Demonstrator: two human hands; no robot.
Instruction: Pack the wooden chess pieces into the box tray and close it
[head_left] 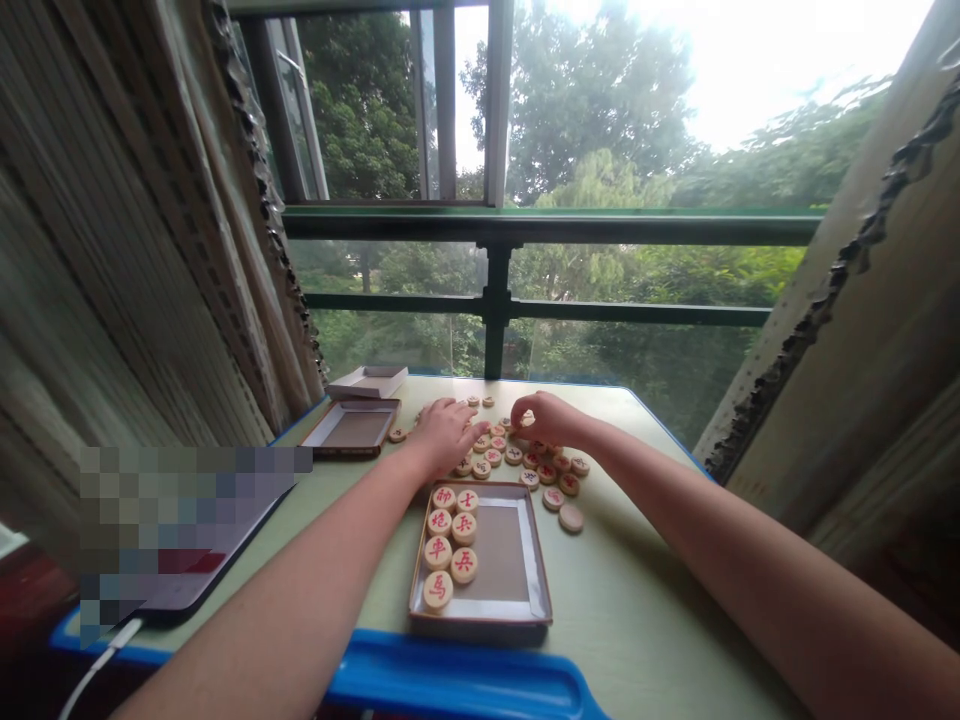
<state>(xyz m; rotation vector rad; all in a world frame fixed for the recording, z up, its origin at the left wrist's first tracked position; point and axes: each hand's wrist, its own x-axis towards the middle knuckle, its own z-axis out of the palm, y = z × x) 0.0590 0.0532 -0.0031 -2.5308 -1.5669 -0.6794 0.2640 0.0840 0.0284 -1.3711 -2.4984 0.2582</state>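
Observation:
Loose wooden xiangqi pieces (pixel 493 457) with red and dark characters lie spread across the far middle of the table. My left hand (pixel 444 435) rests low over the left side of them, palm down, fingers apart. Across from it, my right hand (pixel 553 416) has thumb and finger curled into a pinch at a piece among the others; its fingertips partly hide that piece. Closer to me stands a shallow open box (pixel 499 560). Several red-character pieces (pixel 464 565) lie face up in two columns along its left side. A blank-faced piece (pixel 571 517) lies right of the box.
At the back left sit another shallow open box (pixel 351 428) and a pale tray-like box part (pixel 367 381). A partly blurred-out flat device (pixel 225 545) with a white cable (pixel 112 645) lies left. The table has a blue front edge (pixel 465 675); curtains (pixel 150 220) flank the window.

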